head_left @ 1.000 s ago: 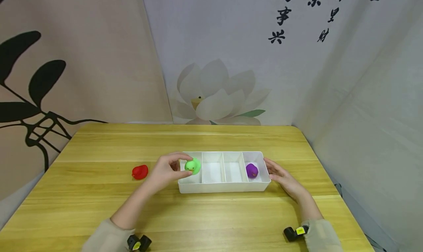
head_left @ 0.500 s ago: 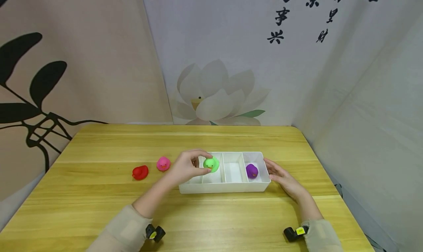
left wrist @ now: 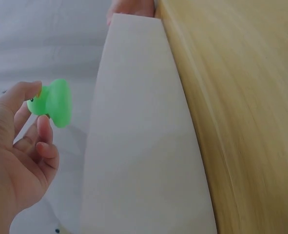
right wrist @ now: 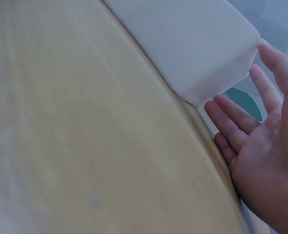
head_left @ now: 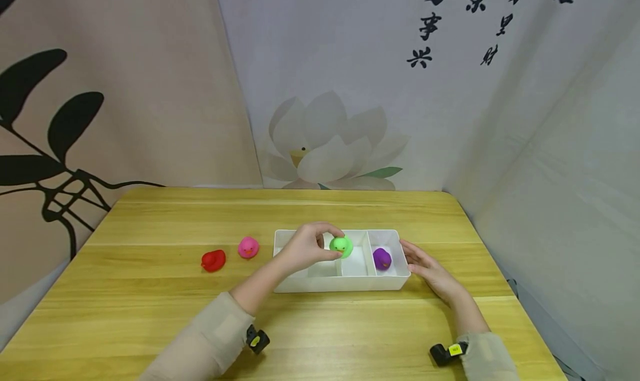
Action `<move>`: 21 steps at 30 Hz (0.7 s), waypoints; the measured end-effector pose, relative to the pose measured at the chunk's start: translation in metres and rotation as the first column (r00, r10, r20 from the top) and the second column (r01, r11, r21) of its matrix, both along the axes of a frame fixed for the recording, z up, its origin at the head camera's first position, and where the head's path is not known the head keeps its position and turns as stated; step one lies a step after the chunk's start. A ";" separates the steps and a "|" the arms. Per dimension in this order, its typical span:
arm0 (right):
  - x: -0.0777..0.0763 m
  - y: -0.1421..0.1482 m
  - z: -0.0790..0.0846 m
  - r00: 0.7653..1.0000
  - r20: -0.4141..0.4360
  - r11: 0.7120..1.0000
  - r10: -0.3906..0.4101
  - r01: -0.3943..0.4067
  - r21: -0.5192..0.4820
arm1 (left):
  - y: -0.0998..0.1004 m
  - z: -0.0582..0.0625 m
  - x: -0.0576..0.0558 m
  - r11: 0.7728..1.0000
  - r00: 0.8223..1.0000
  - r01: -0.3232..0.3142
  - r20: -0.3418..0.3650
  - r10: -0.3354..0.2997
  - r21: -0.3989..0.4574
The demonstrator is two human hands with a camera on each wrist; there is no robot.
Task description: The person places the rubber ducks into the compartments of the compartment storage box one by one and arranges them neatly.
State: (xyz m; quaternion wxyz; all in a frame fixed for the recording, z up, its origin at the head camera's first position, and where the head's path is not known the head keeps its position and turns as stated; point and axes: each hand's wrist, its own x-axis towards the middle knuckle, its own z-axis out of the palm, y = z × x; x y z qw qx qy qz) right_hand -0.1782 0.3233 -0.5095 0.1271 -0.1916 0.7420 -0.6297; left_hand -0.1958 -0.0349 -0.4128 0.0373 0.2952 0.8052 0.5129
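Note:
My left hand (head_left: 306,249) pinches a green rubber duck (head_left: 342,246) between thumb and fingers, above the middle of a white divided box (head_left: 340,284). In the left wrist view the green duck (left wrist: 57,103) is held up beside the box's long wall (left wrist: 139,126). At the box's right end my right hand (head_left: 432,271) rests with its fingers against the end wall. The right wrist view shows that hand (right wrist: 260,146) with fairly straight fingertips at the box corner (right wrist: 231,68). A purple rubber duck (head_left: 382,259) sits in the rightmost compartment.
To the left of the box, a pink rubber duck (head_left: 248,247) and a red rubber duck (head_left: 213,260) lie on the wooden table (head_left: 150,303). Behind the table hangs a printed curtain (head_left: 340,48).
My left hand has carried the green duck rightward, from over the leftmost compartment to over the box's middle. The pink duck has come into view behind it. My right hand has stayed put.

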 end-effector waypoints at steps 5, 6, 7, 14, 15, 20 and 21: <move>0.000 -0.001 0.001 1.000 0.000 1.000 -0.003 0.003 0.004 | 0.013 -0.005 -0.006 1.000 1.000 0.013 0.019 -0.013 -0.017; 0.000 -0.001 0.001 1.000 0.000 1.000 -0.003 0.003 0.002 | 0.015 -0.007 -0.007 1.000 1.000 0.017 0.022 -0.016 -0.019; 0.000 -0.001 0.001 1.000 0.003 1.000 -0.005 0.005 0.002 | 0.017 -0.008 -0.009 1.000 0.999 0.022 0.024 -0.022 -0.022; 0.000 0.000 -0.001 1.000 0.011 1.000 -0.004 0.004 0.004 | 0.027 -0.016 -0.016 0.998 0.998 0.034 0.050 -0.032 -0.044; 0.000 0.000 -0.001 1.000 0.012 1.000 -0.006 0.006 0.005 | 0.029 -0.017 -0.017 0.998 0.998 0.034 0.052 -0.031 -0.046; -0.001 0.001 -0.002 1.000 0.006 1.000 -0.002 0.002 0.000 | 0.033 -0.023 -0.021 0.998 0.998 0.036 0.046 -0.034 -0.056; -0.001 0.001 -0.002 1.000 0.005 1.000 -0.001 0.001 -0.004 | 0.034 -0.024 -0.022 0.998 0.998 0.035 0.046 -0.033 -0.059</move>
